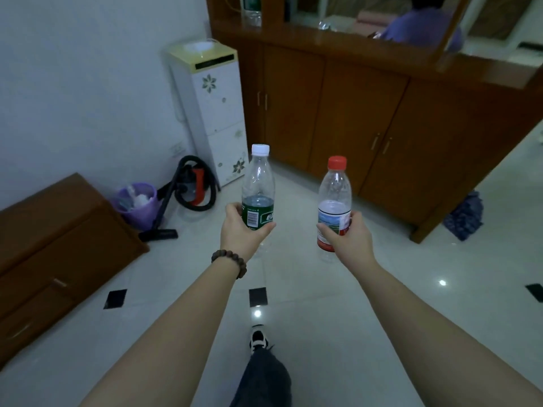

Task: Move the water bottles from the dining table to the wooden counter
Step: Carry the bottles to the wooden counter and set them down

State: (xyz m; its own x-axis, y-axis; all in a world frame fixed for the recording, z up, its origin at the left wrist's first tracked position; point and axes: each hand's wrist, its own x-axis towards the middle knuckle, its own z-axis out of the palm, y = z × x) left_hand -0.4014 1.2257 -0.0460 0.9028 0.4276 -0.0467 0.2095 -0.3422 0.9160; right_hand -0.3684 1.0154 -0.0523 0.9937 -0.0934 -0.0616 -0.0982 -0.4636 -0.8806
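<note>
Two bottles, green-labelled [258, 190] in the left hand [241, 233] and red-capped [335, 201] in the right hand [346, 239], each wrapped tight and upright, are mid-carry over the floor; next, reaching the wooden surface [293, 32] ahead and standing both there.

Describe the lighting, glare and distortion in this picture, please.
Head view: dim, bluish light; small bright glare spots on the glossy floor; wide-angle bending tilts the wooden counter and stretches the forearms. The green-label bottle in the left hand and the red-cap bottle in the right hand look sharp; the far counter top is softer.
</note>
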